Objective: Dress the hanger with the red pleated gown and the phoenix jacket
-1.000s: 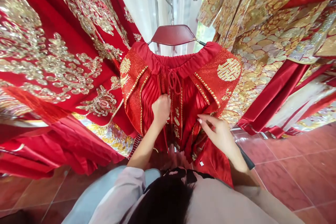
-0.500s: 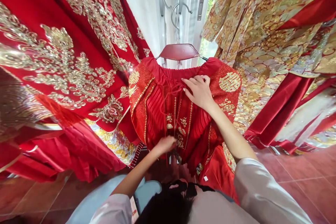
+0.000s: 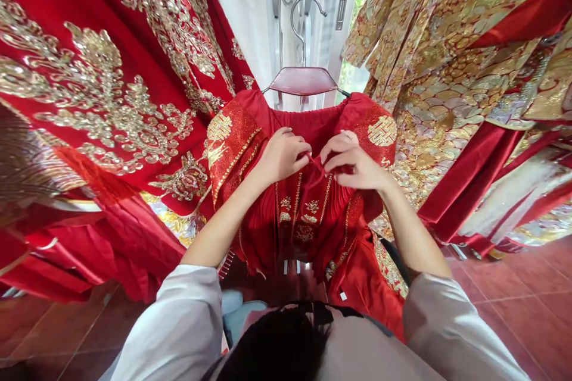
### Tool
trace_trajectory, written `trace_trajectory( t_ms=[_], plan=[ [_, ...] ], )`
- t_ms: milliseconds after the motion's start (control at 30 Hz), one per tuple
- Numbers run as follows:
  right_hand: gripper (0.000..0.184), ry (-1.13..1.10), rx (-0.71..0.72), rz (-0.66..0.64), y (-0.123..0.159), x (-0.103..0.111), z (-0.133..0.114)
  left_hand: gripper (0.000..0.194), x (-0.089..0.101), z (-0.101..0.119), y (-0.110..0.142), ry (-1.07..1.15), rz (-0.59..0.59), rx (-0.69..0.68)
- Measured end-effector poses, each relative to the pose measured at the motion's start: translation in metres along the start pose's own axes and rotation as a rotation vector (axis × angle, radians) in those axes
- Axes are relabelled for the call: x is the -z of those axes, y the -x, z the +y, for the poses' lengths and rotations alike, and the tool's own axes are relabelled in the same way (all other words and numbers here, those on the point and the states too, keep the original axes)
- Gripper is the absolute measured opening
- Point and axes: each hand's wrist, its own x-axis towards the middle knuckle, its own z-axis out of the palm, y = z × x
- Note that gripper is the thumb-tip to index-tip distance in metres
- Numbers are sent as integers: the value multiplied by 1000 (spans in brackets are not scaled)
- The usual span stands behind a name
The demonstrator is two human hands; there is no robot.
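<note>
In front of me a red skirt with gold embroidery (image 3: 286,208) hangs by its gathered waistband from a hanger (image 3: 304,81) with a dark red bar and a metal hook. My left hand (image 3: 286,156) is at the front of the waistband, thumb and fingertips pinched on a thin red drawstring (image 3: 316,168). Close by on the right, my right hand (image 3: 353,161) has its bent fingers on the same drawstring. A loop of the string shows between the two hands, with loose ends hanging below over the pleats. The exact hold of each fingertip is partly hidden.
On the left hangs a red garment with silver-gold beading (image 3: 102,89). To the right is a gold patterned garment (image 3: 429,83) with red velvet (image 3: 473,172) beside it. Behind the hanger stands a white door frame (image 3: 344,6). Reddish tiles (image 3: 522,292) cover the floor.
My left hand has risen from low on the skirt to the waistband, beside my right hand. The right hand has turned and closed on the drawstring. The skirt and hanger have shifted slightly.
</note>
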Motion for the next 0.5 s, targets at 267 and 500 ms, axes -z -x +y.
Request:
trace_trajectory(
  t_ms=[267,500],
  plan=[
    [14,-185,173,-757,31,-62,-102,41,14,-18,24,126,-6,177],
    [27,-46,-492,2,2,-95,-55,18,29,-12,26,25,-200,17]
  ],
)
